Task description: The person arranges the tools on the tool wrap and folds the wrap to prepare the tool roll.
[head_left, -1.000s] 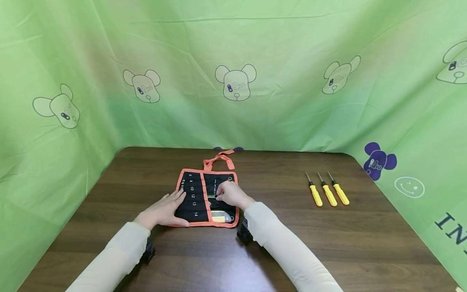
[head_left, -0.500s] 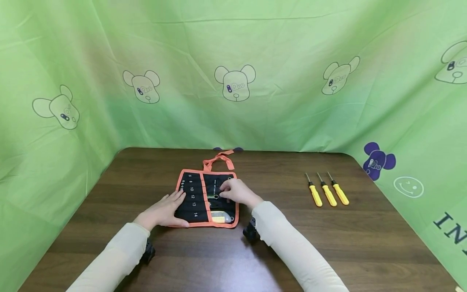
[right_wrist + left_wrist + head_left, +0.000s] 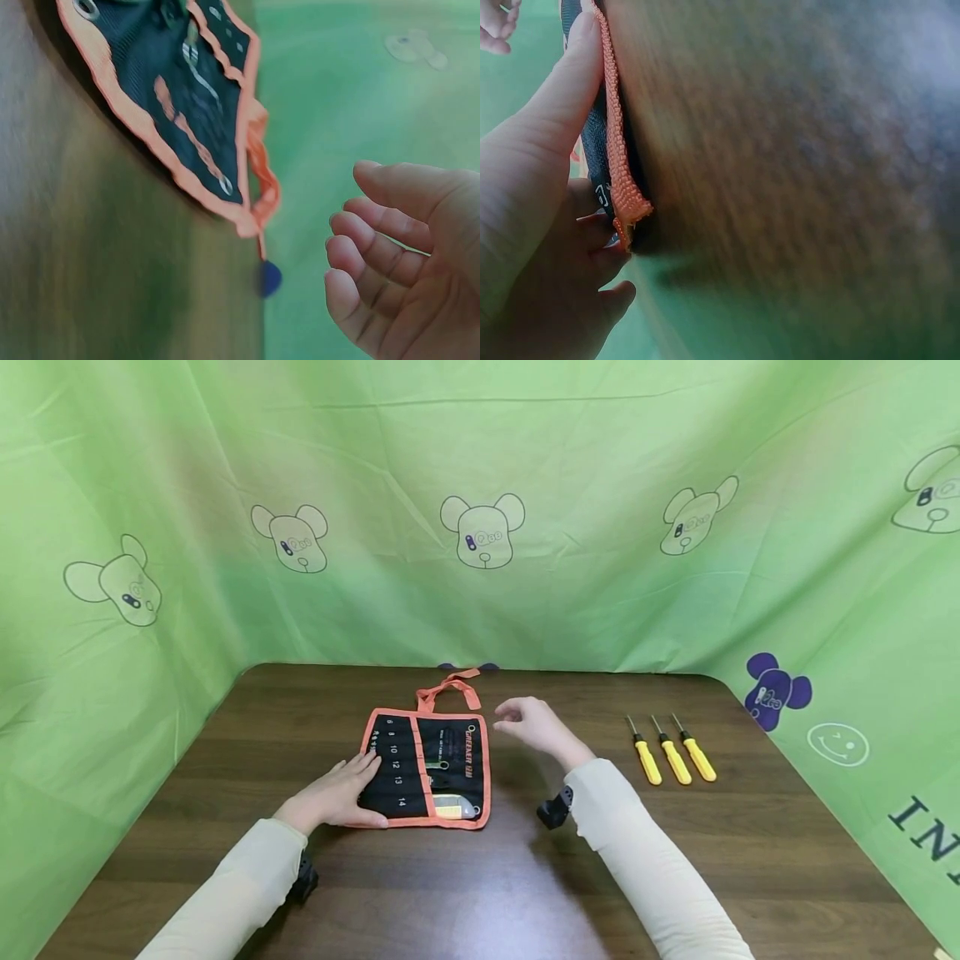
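Observation:
A black tool pouch with orange trim (image 3: 457, 743) lies spread on the table, its numbered pockets on the left and an orange strap (image 3: 448, 687) beyond its far edge. My left hand (image 3: 341, 795) rests flat on the pouch's left part; in the left wrist view the thumb (image 3: 570, 82) lies along the orange edge. A utility knife (image 3: 454, 807) with a grey and yellow body sits in the lowest pocket, and a small metal ring end (image 3: 443, 766) pokes from a pocket above. My right hand (image 3: 536, 727) hovers right of the pouch, fingers loosely bent, holding nothing.
Three yellow-handled screwdrivers (image 3: 677, 762) lie side by side on the right of the brown wooden table (image 3: 420, 893). A green curtain with cartoon bear heads (image 3: 570, 602) hangs behind the table and along its sides.
My right hand has lifted off the pouch and moved right, uncovering the printed lettering and a ring end in a pocket. The left hand has stayed in place.

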Tool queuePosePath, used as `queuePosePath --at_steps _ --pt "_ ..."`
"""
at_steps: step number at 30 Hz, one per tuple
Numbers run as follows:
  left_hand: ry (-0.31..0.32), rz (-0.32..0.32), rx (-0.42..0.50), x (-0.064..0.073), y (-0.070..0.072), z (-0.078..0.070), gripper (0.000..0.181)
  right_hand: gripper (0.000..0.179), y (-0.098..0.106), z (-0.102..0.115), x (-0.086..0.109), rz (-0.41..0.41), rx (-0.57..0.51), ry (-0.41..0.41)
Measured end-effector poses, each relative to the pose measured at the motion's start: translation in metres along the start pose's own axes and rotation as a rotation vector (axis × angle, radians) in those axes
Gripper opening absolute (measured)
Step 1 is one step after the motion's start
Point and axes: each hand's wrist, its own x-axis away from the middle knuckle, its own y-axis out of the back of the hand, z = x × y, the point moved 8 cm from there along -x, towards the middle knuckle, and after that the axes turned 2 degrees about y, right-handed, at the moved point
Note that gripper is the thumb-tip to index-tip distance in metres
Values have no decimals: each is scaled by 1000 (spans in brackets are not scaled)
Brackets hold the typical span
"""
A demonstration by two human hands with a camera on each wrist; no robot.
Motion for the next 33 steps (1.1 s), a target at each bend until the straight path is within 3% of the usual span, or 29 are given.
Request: queuePosePath --at_steps 12,22,33 --pt "2 1 10 0 -1 1 103 29 51 -18 18 -116 -1 21" --pt "-6 -6 4 0 -1 0 102 32 88 -41 38 -202 -4 -23" --pt "-4 -5 2 -1 -1 1 103 38 108 -68 61 -229 7 -93"
